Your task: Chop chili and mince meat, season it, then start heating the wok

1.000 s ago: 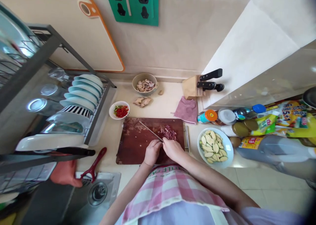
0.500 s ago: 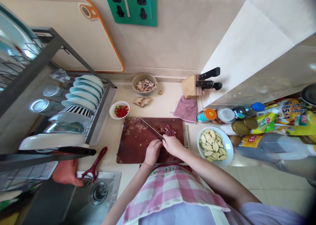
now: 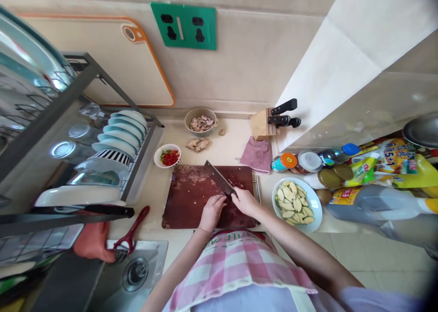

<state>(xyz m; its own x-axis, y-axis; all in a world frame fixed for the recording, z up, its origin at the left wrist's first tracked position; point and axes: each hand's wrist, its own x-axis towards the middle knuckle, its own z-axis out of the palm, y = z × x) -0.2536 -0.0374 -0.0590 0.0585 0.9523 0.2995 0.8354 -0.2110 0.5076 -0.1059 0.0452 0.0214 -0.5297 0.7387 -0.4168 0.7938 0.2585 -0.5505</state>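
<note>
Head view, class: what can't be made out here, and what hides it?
Head view: the knife, its handle hidden by the right hand.
Head view: whatever lies beneath the left hand, covered by it.
Head view: the dish rack, cut off by the left edge.

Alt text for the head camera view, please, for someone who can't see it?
A person's right hand holds a knife over a brown cutting board, left hand close by. Dark red pieces lie on the board; a plate holds pale slices.
</note>
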